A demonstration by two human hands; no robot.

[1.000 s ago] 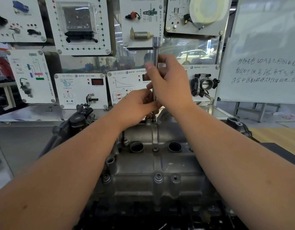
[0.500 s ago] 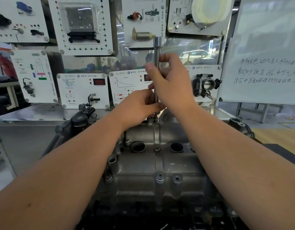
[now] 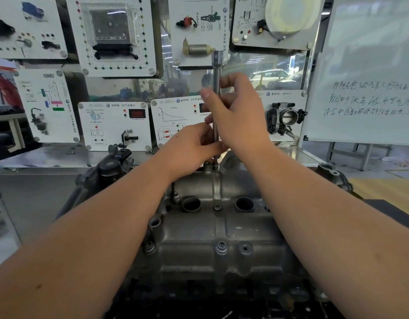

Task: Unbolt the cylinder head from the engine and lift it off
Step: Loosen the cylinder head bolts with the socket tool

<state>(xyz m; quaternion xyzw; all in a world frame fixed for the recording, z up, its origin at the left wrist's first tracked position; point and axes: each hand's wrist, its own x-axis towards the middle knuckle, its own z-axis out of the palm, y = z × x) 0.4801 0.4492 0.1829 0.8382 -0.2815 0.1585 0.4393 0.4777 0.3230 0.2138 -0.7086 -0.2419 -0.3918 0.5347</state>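
The grey metal cylinder head (image 3: 222, 229) lies in front of me, with two round bores and several bolts in its top. A long steel socket extension (image 3: 216, 72) stands upright on a bolt at the head's far edge. My right hand (image 3: 238, 113) grips the shaft in its upper half, thumb on the left of it. My left hand (image 3: 189, 149) pinches the shaft low down, just above the bolt. A bolt (image 3: 221, 247) sits near the front edge and another bolt (image 3: 217, 207) sits between the bores.
White training panels (image 3: 116, 125) with sensors and a throttle body (image 3: 285, 117) line the wall behind the engine. A whiteboard (image 3: 369, 72) with handwriting stands at the right. A black intake part (image 3: 111, 166) sits at the engine's left, a metal housing (image 3: 330, 171) at its right.
Both hands stay on the upright extension at the far bolt. The view has shifted slightly; the grip looks the same.
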